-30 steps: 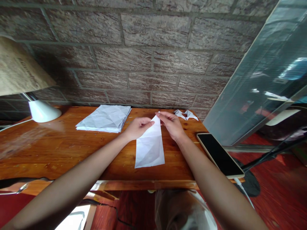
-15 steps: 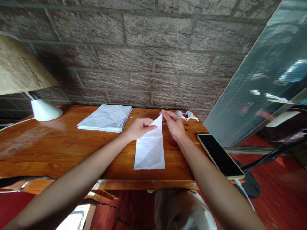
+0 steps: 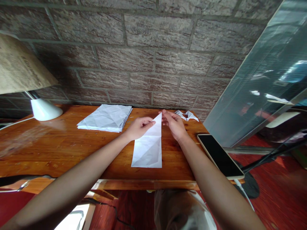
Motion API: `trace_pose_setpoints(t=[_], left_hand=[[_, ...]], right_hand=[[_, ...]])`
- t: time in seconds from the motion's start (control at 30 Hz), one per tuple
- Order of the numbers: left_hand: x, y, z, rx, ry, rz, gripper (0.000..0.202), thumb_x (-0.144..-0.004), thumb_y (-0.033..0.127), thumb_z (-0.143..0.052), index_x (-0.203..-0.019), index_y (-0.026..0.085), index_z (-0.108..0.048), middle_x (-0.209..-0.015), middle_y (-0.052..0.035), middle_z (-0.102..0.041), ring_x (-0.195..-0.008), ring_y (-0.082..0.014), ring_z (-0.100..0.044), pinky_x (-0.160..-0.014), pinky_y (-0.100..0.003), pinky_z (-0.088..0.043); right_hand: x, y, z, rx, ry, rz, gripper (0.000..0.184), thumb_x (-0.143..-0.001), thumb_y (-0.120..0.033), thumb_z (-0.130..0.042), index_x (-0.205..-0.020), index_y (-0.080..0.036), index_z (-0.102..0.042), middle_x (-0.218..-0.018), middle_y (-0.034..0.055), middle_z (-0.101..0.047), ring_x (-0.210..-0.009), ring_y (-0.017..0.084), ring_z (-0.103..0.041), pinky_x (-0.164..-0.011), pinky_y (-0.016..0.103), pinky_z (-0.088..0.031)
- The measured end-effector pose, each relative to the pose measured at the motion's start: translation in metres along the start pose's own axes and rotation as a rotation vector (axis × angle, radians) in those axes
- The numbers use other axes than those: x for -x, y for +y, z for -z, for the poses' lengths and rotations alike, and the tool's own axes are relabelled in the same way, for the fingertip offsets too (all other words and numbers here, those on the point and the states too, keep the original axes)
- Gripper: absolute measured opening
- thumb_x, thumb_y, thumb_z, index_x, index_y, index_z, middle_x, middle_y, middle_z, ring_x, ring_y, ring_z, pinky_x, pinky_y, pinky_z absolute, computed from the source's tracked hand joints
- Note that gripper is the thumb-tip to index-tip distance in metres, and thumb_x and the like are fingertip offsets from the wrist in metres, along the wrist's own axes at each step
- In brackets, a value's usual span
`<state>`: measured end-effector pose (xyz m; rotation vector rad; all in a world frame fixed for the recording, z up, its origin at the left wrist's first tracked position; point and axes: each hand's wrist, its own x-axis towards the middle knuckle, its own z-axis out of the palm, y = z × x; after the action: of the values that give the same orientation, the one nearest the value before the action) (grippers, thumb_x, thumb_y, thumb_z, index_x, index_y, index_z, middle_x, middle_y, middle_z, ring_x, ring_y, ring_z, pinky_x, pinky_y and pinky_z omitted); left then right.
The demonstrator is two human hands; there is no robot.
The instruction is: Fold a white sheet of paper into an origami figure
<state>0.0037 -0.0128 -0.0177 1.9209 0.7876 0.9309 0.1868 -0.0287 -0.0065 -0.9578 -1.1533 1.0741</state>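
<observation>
A folded white paper sheet lies lengthwise on the wooden desk, its far end folded to a point. My left hand pinches the paper's far left edge with closed fingers. My right hand pinches the far tip of the same sheet from the right. Both hands meet at the paper's top, near the back of the desk.
A stack of creased white sheets lies at the back left. Small folded paper pieces sit behind my right hand. A phone lies at the desk's right edge. A lamp stands far left. Brick wall behind.
The top left corner has been folded down into a diagonal point, and the sheet's near end has shifted slightly to the left. Both hands stay at its far end.
</observation>
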Motion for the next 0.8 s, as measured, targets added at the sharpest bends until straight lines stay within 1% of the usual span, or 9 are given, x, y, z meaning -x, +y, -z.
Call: trace_pose_setpoints(t=[0.1, 0.2, 0.37, 0.5, 0.63, 0.8], left_hand=[[0.000, 0.002, 0.000, -0.031, 0.041, -0.021, 0.044, -0.089, 0.057, -0.055, -0.081, 0.015, -0.066, -0.071, 0.0000, -0.059, -0.064, -0.0119, -0.049, -0.057, -0.023, -0.036], [0.000, 0.004, 0.001, -0.026, 0.056, -0.013, 0.047, -0.088, 0.060, -0.053, -0.080, 0.015, -0.065, -0.069, 0.0011, -0.057, -0.064, -0.0118, -0.047, -0.056, -0.022, -0.035], [0.001, 0.005, 0.001, 0.005, 0.039, 0.011, 0.048, -0.089, 0.061, -0.053, -0.081, 0.015, -0.065, -0.069, 0.0015, -0.056, -0.064, -0.0115, -0.046, -0.056, -0.022, -0.035], [0.002, 0.007, 0.001, 0.000, 0.066, -0.008, 0.047, -0.091, 0.059, -0.051, -0.083, 0.015, -0.065, -0.074, 0.0002, -0.060, -0.068, -0.0128, -0.050, -0.062, -0.023, -0.039], [0.002, 0.010, 0.003, -0.029, 0.046, -0.022, 0.047, -0.092, 0.058, -0.050, -0.084, 0.015, -0.067, -0.076, -0.0008, -0.063, -0.070, -0.0139, -0.052, -0.063, -0.023, -0.040], [0.002, 0.010, 0.005, -0.033, 0.034, -0.013, 0.046, -0.093, 0.056, -0.049, -0.078, 0.016, -0.065, -0.074, -0.0004, -0.062, -0.067, -0.0133, -0.050, -0.062, -0.024, -0.039]], right_hand=[[-0.001, 0.001, 0.001, -0.010, -0.005, -0.014, 0.031, -0.070, -0.051, -0.078, -0.080, -0.022, -0.077, -0.077, 0.0016, -0.070, -0.070, 0.013, -0.058, -0.060, 0.024, -0.043], [0.000, 0.001, 0.002, 0.005, -0.011, -0.013, 0.029, -0.069, -0.048, -0.079, -0.083, -0.022, -0.077, -0.078, 0.0012, -0.071, -0.072, 0.014, -0.058, -0.062, 0.024, -0.044], [0.003, -0.002, 0.001, -0.003, -0.042, 0.000, 0.031, -0.069, -0.050, -0.079, -0.085, -0.022, -0.077, -0.076, 0.0002, -0.070, -0.071, 0.013, -0.057, -0.061, 0.024, -0.043], [0.005, -0.002, -0.002, 0.024, -0.092, 0.004, 0.035, -0.067, -0.053, -0.081, -0.082, -0.022, -0.077, -0.073, -0.0002, -0.068, -0.067, 0.012, -0.055, -0.058, 0.023, -0.042], [0.006, -0.002, -0.005, 0.051, -0.115, 0.002, 0.037, -0.066, -0.055, -0.082, -0.082, -0.022, -0.077, -0.072, -0.0004, -0.068, -0.067, 0.012, -0.056, -0.058, 0.024, -0.042], [0.007, -0.003, -0.006, 0.037, -0.142, -0.016, 0.032, -0.070, -0.051, -0.079, -0.083, -0.022, -0.077, -0.072, -0.0008, -0.067, -0.066, 0.012, -0.056, -0.059, 0.024, -0.042]])
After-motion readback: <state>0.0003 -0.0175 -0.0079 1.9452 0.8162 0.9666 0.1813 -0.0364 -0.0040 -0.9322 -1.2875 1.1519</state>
